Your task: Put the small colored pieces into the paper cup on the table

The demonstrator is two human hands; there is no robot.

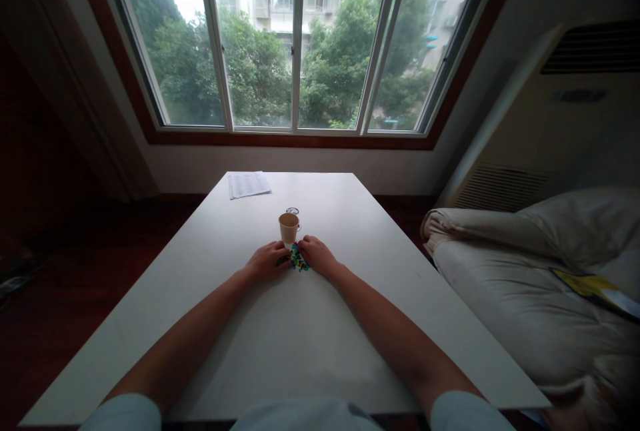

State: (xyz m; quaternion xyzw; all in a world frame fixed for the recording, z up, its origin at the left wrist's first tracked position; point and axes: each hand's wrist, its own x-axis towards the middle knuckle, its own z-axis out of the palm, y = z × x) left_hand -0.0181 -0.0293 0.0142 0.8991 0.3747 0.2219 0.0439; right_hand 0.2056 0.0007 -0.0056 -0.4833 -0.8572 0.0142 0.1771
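A heap of small blue, green and other coloured pieces, like beads [299, 261], lies on the white table between my two hands. To its left is my left hand [267, 261], its fingers curled in at the edge of the heap. My right hand [318, 255] rests at the right side with bent fingers drawn together. Whatever either hand pinches is too small to make out. Just beyond the heap, a brown paper cup [289, 228] stands upright, apparently touched by neither hand. A thin dark cord [293, 210] lies looped behind the cup, partly hidden by it.
Printed paper sheets [249, 185] lie at the far left of the white table [300, 344]. Beyond its far edge are a wall and a wide window [295, 44]. A padded beige seat [490, 277] with a yellow item [590, 284] on it stands at the right.
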